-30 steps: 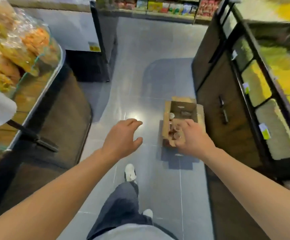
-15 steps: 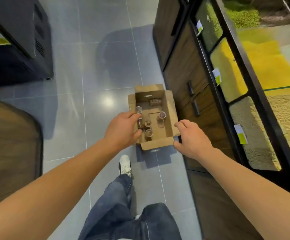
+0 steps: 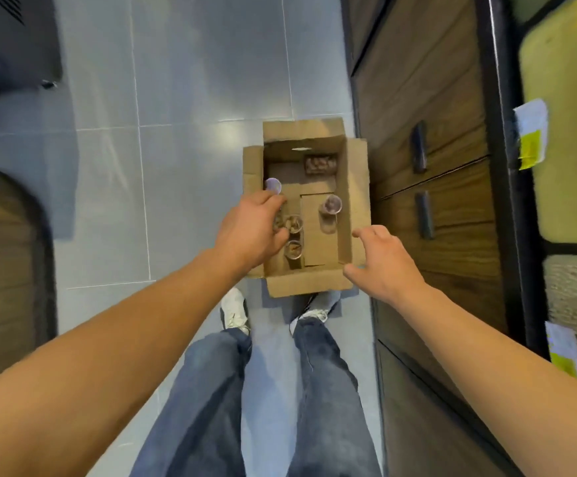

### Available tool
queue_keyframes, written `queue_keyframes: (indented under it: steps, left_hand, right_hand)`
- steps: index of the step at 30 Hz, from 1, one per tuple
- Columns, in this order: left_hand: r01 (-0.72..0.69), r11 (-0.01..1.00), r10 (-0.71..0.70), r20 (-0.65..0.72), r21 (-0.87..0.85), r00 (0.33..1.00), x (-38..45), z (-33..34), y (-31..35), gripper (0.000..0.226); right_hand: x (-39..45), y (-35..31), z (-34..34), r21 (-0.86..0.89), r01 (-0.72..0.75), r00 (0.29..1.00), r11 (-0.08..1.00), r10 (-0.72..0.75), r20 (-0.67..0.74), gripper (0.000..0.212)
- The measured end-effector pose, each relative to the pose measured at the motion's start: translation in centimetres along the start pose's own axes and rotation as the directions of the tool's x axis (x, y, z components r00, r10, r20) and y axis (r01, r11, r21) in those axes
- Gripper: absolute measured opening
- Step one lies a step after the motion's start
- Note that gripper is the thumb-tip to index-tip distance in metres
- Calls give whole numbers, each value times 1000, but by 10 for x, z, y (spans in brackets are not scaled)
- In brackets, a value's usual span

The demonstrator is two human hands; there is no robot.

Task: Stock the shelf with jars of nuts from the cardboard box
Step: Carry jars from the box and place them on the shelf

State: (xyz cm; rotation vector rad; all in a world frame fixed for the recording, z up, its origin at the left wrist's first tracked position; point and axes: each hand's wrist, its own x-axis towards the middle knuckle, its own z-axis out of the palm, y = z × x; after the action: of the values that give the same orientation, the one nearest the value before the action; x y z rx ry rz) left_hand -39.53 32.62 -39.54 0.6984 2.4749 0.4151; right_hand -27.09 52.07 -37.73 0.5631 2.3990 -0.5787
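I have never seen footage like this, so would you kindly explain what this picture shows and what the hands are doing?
There is no machine here: a camera worn on a person's head looks down at their own arms, jeans and shoes. On the tiled floor stands an open cardboard box beside a dark wooden cabinet. Inside are several small clear jars of nuts. The left hand reaches into the box, fingers curled around one jar. The right hand hovers open at the box's right edge, holding nothing.
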Motion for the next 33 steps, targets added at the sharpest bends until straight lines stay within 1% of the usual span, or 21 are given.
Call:
queue_keyframes:
  steps: [4, 8, 13, 15, 19, 22, 25, 28, 31, 33]
  left_hand:
    - [76, 995, -76, 1, -65, 997, 56, 68, -13, 59]
    - [128, 974, -128, 15, -186, 992, 108, 143, -38, 59]
    - [145, 962, -148, 2, -233, 989, 171, 224, -79, 56]
    - [135, 967, -141, -16, -217, 990, 193, 248, -94, 55]
    - [62, 988, -72, -65, -141, 995, 238, 282, -116, 61]
    - [107, 992, -113, -95, -60, 989, 272, 307, -130, 69]
    - [164, 986, -163, -76, 13, 984, 298, 332, -143, 77]
    - [250, 968, -248, -69, 16, 966, 307, 351, -152, 81]
    - [251, 965, -243, -109, 69, 964, 307, 360, -156, 81]
    - [222, 965, -206, -122, 142, 971, 310, 360, -162, 83]
  right_hand:
    - [84, 34, 34, 39, -1, 999, 999, 0, 37, 68]
    - [170, 57, 91, 96, -24, 996, 995, 16, 87, 69]
    - [258, 78, 163, 203, -73, 996, 977, 62, 59, 69]
    - [288, 84, 183, 234, -80, 997, 969, 78, 15, 69]
    - [338, 103, 213, 264, -90, 991, 960, 114, -76, 65]
    - [371, 113, 231, 227, -99, 979, 969, 135, -151, 64]
    - [396, 119, 248, 160, -105, 980, 981, 129, -150, 70]
    - [407, 119, 268, 116, -120, 977, 986, 138, -160, 73]
    - [406, 120, 282, 47, -138, 964, 989, 145, -225, 78]
    - [406, 125, 285, 28, -134, 965, 991, 137, -225, 84]
